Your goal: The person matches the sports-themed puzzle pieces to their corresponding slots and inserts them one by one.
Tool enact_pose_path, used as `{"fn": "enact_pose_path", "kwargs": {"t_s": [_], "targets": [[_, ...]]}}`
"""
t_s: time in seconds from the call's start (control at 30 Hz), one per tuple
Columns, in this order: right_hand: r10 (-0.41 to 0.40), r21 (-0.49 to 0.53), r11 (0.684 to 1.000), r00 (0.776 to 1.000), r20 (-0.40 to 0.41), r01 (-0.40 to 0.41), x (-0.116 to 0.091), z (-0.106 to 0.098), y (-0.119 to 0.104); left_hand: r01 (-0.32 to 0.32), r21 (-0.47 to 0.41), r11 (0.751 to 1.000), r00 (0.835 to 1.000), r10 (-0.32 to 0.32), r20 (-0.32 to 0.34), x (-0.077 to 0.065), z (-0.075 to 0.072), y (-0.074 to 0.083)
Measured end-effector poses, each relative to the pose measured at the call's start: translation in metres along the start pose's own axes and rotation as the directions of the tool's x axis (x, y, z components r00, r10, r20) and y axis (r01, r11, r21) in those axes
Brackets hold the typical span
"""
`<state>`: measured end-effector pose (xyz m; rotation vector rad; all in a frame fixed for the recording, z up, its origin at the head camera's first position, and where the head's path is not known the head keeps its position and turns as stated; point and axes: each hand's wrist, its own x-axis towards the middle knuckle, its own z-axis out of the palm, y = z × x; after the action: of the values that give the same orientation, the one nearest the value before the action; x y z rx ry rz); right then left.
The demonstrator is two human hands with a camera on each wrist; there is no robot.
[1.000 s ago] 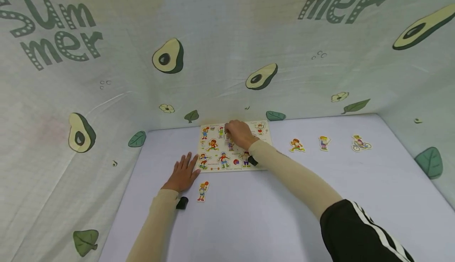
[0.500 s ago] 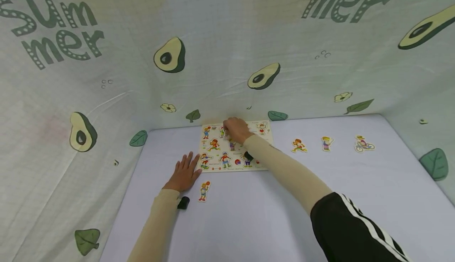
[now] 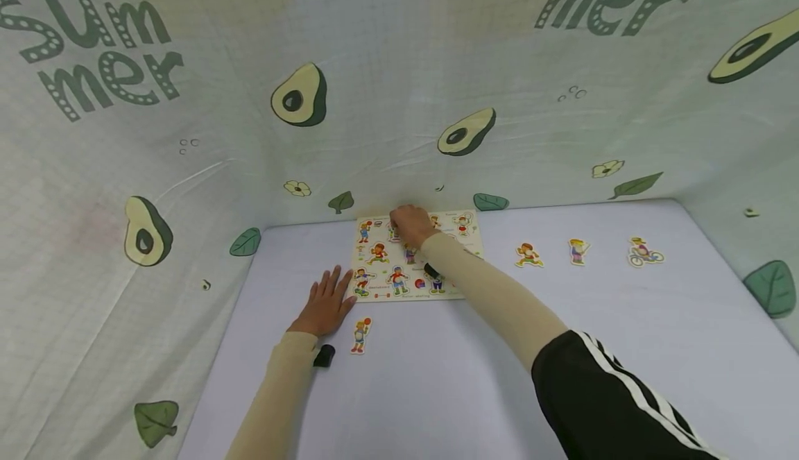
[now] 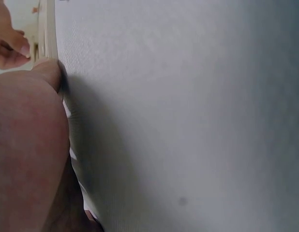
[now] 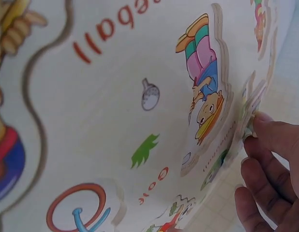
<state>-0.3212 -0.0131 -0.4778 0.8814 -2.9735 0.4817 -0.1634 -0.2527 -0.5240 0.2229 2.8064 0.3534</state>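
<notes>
A wooden puzzle board [image 3: 378,293] with printed sport figures lies at the back of the table. My right hand [image 3: 413,225] is over its upper middle. In the right wrist view, the thumb and curled fingers of the right hand [image 5: 273,164] pinch a thin puzzle piece [image 5: 248,113] at its recess; its picture is mostly hidden. My left hand [image 3: 322,305] lies spread at the board's lower left corner, thumb at the edge. In the left wrist view, the left hand [image 4: 28,140] shows its thumb against that edge. A ball-player puzzle piece [image 3: 360,336] lies in front of the board.
Right of the board lie a runner piece [image 3: 528,254], a piece with a batting figure [image 3: 578,252] and a cyclist piece [image 3: 646,252]. A white cloth [image 3: 374,64] printed with avocados and leaves hangs behind the table and along its sides.
My right hand has shifted slightly toward the back left over the board, its forearm swinging left. My left hand stays beside the board. The loose pieces rest where they were.
</notes>
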Motion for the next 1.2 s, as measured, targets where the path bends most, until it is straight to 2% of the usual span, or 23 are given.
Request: {"fn": "enact_pose_path", "kwargs": {"t_s": [0.17,0.37,0.6,0.9,1.2], "targets": [[0.004,-0.023,1.0,1.0,0.004,-0.004,0.003,0.004,-0.001,-0.009,-0.014,1.0,1.0,0.009,-0.008,-0.004,-0.005,0.006],[0.025,-0.045,0.999,1.0,-0.01,-0.026,0.007,0.009,-0.002,-0.035,-0.017,0.999,0.999,0.035,-0.021,-0.003,-0.001,0.003],[0.036,-0.062,0.997,0.999,-0.021,-0.037,0.011,0.015,-0.003,-0.027,-0.036,0.999,1.0,0.027,-0.008,-0.001,0.002,0.001],[0.036,-0.077,0.996,0.999,0.028,-0.034,0.014,0.014,-0.007,-0.02,-0.032,0.999,1.0,0.02,-0.009,0.0,0.001,0.002],[0.028,-0.066,0.997,1.0,-0.002,-0.028,0.012,0.013,-0.01,-0.029,-0.001,1.0,1.0,0.029,-0.008,0.004,0.004,-0.008]]}}
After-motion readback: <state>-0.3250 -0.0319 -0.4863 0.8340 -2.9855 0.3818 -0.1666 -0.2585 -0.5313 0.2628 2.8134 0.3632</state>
